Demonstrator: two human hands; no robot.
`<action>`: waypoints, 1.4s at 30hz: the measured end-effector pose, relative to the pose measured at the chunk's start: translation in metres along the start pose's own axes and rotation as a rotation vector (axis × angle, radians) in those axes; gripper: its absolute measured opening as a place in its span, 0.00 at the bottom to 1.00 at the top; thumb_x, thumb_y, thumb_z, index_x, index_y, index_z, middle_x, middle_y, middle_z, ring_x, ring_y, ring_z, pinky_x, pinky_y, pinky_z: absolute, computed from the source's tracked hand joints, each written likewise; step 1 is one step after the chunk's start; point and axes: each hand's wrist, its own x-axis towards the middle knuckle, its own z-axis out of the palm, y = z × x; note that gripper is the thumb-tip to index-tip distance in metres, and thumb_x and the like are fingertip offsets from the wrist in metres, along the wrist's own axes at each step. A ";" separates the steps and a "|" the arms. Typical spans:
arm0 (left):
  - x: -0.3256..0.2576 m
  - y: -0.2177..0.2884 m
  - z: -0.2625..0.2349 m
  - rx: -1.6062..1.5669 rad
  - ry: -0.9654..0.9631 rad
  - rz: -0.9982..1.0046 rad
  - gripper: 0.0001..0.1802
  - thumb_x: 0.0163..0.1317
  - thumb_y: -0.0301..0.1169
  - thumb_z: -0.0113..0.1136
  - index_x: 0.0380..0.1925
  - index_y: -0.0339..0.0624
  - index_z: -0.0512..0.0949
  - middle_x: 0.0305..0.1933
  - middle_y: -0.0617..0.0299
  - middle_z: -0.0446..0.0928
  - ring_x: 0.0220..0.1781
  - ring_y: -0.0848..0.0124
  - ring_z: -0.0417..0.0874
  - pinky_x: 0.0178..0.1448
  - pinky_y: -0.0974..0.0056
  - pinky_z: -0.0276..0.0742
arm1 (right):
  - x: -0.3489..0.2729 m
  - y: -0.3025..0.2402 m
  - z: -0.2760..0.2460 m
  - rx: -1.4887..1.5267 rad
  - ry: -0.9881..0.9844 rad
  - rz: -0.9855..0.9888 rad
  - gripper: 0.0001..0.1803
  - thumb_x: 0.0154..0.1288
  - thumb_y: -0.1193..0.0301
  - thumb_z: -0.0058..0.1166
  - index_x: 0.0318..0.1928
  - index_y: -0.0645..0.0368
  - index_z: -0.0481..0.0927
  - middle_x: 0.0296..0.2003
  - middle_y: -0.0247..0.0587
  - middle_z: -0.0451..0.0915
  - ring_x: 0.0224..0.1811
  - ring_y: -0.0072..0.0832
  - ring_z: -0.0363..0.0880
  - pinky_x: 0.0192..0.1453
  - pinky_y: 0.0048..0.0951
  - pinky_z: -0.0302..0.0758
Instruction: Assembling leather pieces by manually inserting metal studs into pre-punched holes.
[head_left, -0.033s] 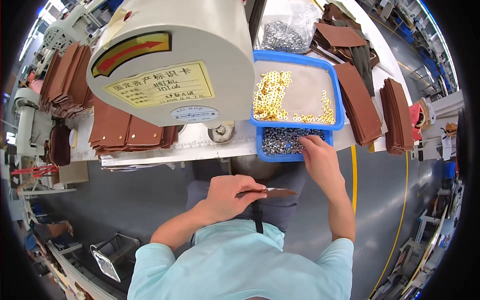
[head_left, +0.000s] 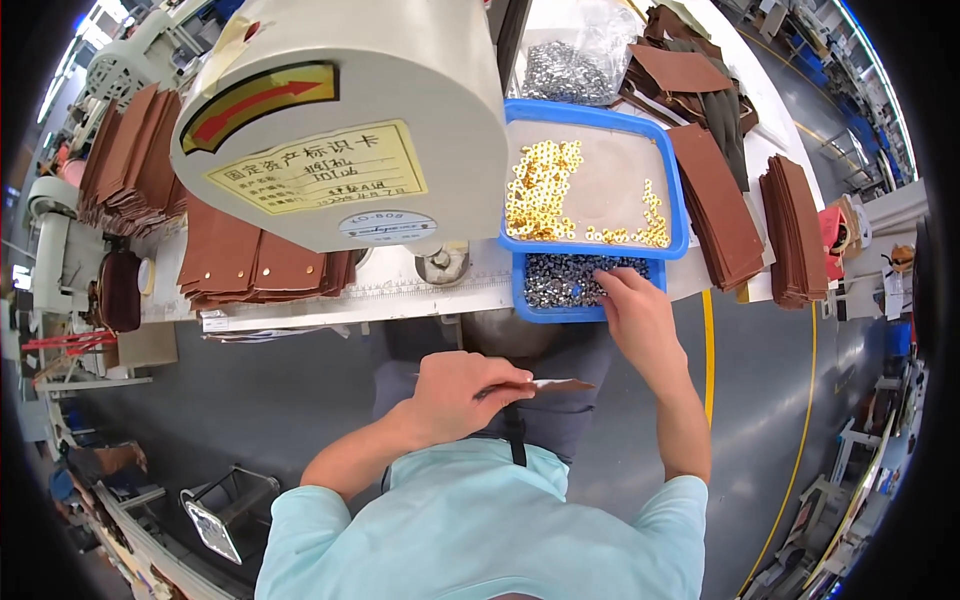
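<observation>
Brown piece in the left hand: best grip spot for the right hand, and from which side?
Likely the free right end of the brown piece, from the person's right, with a thumb-and-finger pinch: it juts past the left hand's fingertips and looks thin, seen nearly edge-on.

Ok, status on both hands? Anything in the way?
Left hand pinching brown piece. Right hand at grey bits, lower tray; grip unclear. Upper tray hides far side.
</observation>
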 end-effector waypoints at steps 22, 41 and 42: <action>0.006 0.004 -0.006 0.117 -0.031 0.542 0.20 0.45 0.17 0.67 0.42 0.37 0.85 0.36 0.57 0.84 0.31 0.64 0.86 0.30 0.64 0.84 | -0.008 -0.034 -0.034 1.207 -0.389 0.389 0.06 0.69 0.80 0.63 0.45 0.63 0.89 0.36 0.33 0.85 0.31 0.17 0.80 0.34 0.20 0.76; 0.011 0.008 -0.009 0.298 0.061 0.758 0.13 0.38 0.27 0.71 0.28 0.42 0.82 0.33 0.64 0.80 0.33 0.69 0.86 0.30 0.69 0.80 | -0.007 -0.055 -0.003 1.600 -1.058 0.669 0.07 0.66 0.74 0.69 0.43 0.62 0.90 0.33 0.31 0.87 0.31 0.14 0.79 0.32 0.19 0.71; 0.010 0.008 -0.009 0.312 0.059 0.759 0.13 0.38 0.28 0.71 0.28 0.42 0.82 0.33 0.64 0.80 0.33 0.69 0.87 0.30 0.69 0.80 | -0.007 -0.055 -0.004 1.604 -1.059 0.700 0.06 0.66 0.74 0.69 0.42 0.62 0.89 0.34 0.31 0.87 0.32 0.14 0.79 0.33 0.19 0.71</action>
